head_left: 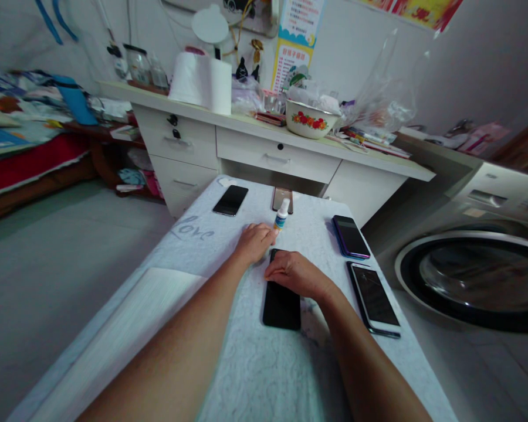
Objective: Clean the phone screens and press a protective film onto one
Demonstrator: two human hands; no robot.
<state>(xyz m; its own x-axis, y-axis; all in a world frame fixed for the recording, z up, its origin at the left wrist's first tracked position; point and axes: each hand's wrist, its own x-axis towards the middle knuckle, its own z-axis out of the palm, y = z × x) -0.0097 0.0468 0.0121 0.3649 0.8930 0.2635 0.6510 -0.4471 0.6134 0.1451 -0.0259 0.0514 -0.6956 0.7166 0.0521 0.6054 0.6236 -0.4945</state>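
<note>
My left hand (pixel 256 241) is closed at the foot of a small white spray bottle (pixel 281 214) with a blue label. Its thumb and fingertips meet at the bottle's lower end, partly covering it. Close by, my right hand (pixel 293 271) is over the upper part of a black smartphone (pixel 282 308) that lies flat, dark screen up. The right fingers are bent and pressed together; whatever may be in them is hidden. Just beyond the bottle lies a gold-coloured phone (pixel 280 196).
Another black phone (pixel 231 200) lies far left on the cloth-covered table (pixel 246 363). Along the right edge are a stacked dark phone (pixel 352 237) and a white-framed phone (pixel 375 298). White paper (pixel 127 328) lies left. Behind stand a drawer desk (pixel 264 153) and a washing machine (pixel 479 258).
</note>
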